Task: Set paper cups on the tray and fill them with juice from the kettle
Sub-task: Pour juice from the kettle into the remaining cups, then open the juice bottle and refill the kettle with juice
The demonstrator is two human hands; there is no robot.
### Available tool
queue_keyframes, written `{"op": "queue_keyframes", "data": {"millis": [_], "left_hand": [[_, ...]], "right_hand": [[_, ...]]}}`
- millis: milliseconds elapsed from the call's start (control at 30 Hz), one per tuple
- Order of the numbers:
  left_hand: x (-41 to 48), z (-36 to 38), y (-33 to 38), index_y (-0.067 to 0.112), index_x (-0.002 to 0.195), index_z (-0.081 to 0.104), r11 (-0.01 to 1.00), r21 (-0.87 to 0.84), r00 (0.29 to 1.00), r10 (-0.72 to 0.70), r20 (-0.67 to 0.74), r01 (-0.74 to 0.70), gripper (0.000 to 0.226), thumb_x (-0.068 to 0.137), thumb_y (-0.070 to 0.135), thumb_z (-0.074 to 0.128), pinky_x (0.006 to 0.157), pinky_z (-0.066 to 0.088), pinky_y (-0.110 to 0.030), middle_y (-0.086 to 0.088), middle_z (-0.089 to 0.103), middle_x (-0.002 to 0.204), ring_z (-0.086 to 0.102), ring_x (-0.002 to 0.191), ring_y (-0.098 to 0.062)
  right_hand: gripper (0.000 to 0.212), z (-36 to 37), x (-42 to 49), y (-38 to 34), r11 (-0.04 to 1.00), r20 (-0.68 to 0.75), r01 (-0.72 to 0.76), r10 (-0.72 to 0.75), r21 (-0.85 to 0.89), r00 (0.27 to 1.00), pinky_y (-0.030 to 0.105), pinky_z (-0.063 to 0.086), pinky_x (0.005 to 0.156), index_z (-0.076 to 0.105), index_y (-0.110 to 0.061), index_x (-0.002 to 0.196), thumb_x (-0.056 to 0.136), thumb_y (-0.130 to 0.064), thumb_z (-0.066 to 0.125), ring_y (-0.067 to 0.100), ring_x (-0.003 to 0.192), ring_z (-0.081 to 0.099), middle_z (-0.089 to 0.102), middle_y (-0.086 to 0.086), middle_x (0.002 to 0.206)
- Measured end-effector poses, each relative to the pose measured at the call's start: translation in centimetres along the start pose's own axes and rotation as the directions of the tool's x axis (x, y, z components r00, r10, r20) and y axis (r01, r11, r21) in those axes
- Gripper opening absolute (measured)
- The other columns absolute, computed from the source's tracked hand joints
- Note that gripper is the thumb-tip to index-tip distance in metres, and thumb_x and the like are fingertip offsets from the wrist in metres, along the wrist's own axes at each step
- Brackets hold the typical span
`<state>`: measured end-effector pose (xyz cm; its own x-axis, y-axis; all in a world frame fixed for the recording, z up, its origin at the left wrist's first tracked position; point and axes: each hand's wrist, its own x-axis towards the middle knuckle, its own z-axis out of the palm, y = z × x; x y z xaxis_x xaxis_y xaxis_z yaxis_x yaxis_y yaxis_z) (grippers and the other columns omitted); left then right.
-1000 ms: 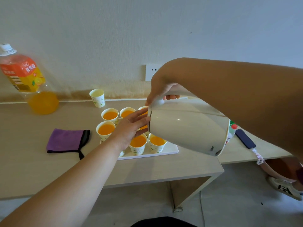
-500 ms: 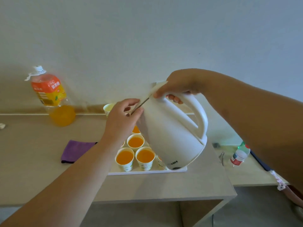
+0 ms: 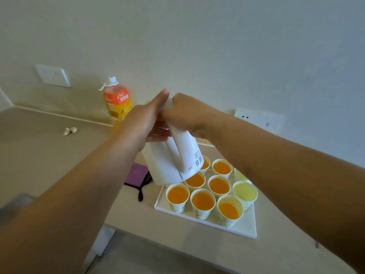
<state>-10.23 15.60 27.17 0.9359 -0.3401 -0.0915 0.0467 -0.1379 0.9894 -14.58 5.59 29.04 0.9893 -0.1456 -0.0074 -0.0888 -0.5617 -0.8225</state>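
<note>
Beige worktop [image 3: 49, 155] carries a tray [image 3: 246, 228] of filled cups [image 3: 178, 208] near its front edge. Both the left hand [image 3: 138, 125] and the right hand [image 3: 183, 113] grasp the kettle [image 3: 169, 167] above them, fingers curled round it; its base could clip one, spilling juice [image 3: 202, 200].

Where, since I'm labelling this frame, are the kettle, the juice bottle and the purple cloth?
kettle [image 3: 164, 167]: head view, white side wall.
juice bottle [image 3: 118, 101]: head view, orange label.
purple cloth [image 3: 137, 174]: head view, flat purple part.
</note>
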Motion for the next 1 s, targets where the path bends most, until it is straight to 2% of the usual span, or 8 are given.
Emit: {"op": "queue_keyframes", "data": {"millis": [67, 267, 433, 533, 667, 767, 900, 1000], "left_hand": [[0.8, -1.4, -0.9, 0.018, 0.078, 0.067, 0.999, -0.028, 0.996, -0.021, -0.086, 0.019, 0.036, 0.078, 0.054, 0.068, 0.060, 0.058, -0.031, -0.002, 0.070, 0.067, 0.068, 0.058, -0.017], [3.5, -6.5, -3.5, 0.025, 0.077, 0.067, 0.999, -0.004, 0.972, -0.043, -0.231, 0.043, 0.020, 0.080, 0.044, 0.067, 0.055, 0.045, -0.023, 0.007, 0.068, 0.074, 0.062, 0.064, -0.009], [6.4, -11.5, -5.4, 0.024, 0.052, 0.071, 0.997, 0.072, 0.978, -0.008, -0.206, 0.023, 0.031, 0.065, 0.052, 0.067, 0.083, 0.050, -0.037, 0.007, 0.069, 0.062, 0.064, 0.071, -0.017], [9.2, -14.1, -6.1, 0.017, 0.054, 0.070, 0.992, 0.125, 0.990, 0.012, -0.139, 0.006, 0.039, 0.061, 0.055, 0.067, 0.075, 0.053, -0.038, -0.003, 0.068, 0.060, 0.063, 0.060, -0.020], [13.6, -16.3, -6.9, 0.012, 0.066, 0.064, 0.984, 0.175, 0.999, 0.033, -0.008, -0.031, 0.032, 0.073, 0.043, 0.065, 0.047, 0.042, -0.023, 0.005, 0.056, 0.045, 0.049, 0.038, -0.009], [16.8, -17.8, -7.5, 0.013, 0.061, 0.059, 0.955, 0.282, 0.989, 0.054, 0.136, -0.091, 0.031, 0.069, 0.041, 0.072, 0.045, 0.039, -0.022, 0.005, 0.050, 0.044, 0.044, 0.037, -0.010], [21.1, -18.0, -8.2, 0.015, 0.059, 0.054, 0.927, 0.342, 0.955, 0.053, 0.293, -0.156, 0.029, 0.082, 0.019, 0.071, 0.050, 0.042, -0.021, 0.006, 0.049, 0.043, 0.045, 0.039, -0.008], [24.0, -17.4, -9.1, 0.017, 0.065, 0.057, 0.923, 0.342, 0.928, 0.039, 0.372, -0.176, 0.016, 0.069, 0.024, 0.072, 0.060, 0.041, -0.026, 0.009, 0.054, 0.046, 0.051, 0.046, -0.003]], "right_hand": [[0.022, 2.3, 1.1, 0.0, 0.997, 0.011, 0.051, -0.051, 0.063, 0.999, 0.016, 0.040, 0.047, 0.055, -0.002, 0.067, 0.088, 0.002, 0.048, 0.003, 0.049, 0.050, 0.051, 0.005, 0.060], [0.021, 8.0, 4.3, 0.1, 0.970, 0.099, 0.106, -0.130, 0.219, 0.986, 0.040, 0.053, 0.083, 0.062, 0.006, 0.105, 0.085, -0.001, 0.060, 0.032, 0.093, 0.066, 0.067, 0.024, 0.103], [0.031, 10.7, 7.1, 0.0, 0.901, 0.253, 0.034, -0.158, 0.431, 0.954, 0.034, 0.050, 0.096, 0.051, 0.008, 0.122, 0.092, 0.005, 0.049, 0.029, 0.110, 0.060, 0.058, 0.026, 0.123], [0.024, 11.0, 9.7, -0.1, 0.925, 0.308, 0.011, -0.137, 0.379, 0.941, 0.027, 0.054, 0.086, 0.060, -0.003, 0.117, 0.094, -0.006, 0.052, 0.016, 0.098, 0.065, 0.067, 0.014, 0.115], [0.009, 10.2, 14.4, 1.7, 0.900, 0.013, -0.105, 0.109, 0.423, 0.994, 0.021, 0.053, 0.058, 0.064, -0.012, 0.090, 0.093, -0.017, 0.057, 0.012, 0.061, 0.064, 0.065, 0.001, 0.073], [0.014, 10.1, 18.2, 5.7, 0.820, -0.220, -0.241, 0.401, 0.520, 0.889, 0.024, 0.046, 0.055, 0.059, -0.015, 0.082, 0.093, -0.016, 0.051, 0.014, 0.059, 0.054, 0.058, 0.001, 0.073], [0.021, 11.5, 21.1, 10.4, 0.600, -0.111, -0.463, 0.680, 0.653, 0.725, 0.031, 0.046, 0.066, 0.059, -0.017, 0.088, 0.095, -0.032, 0.046, 0.018, 0.068, 0.051, 0.056, 0.001, 0.083], [0.036, 12.3, 22.1, 12.1, 0.478, -0.036, -0.502, 0.749, 0.721, 0.662, 0.038, 0.047, 0.081, 0.057, -0.017, 0.085, 0.097, -0.046, 0.039, 0.025, 0.084, 0.053, 0.058, 0.002, 0.090]]}}
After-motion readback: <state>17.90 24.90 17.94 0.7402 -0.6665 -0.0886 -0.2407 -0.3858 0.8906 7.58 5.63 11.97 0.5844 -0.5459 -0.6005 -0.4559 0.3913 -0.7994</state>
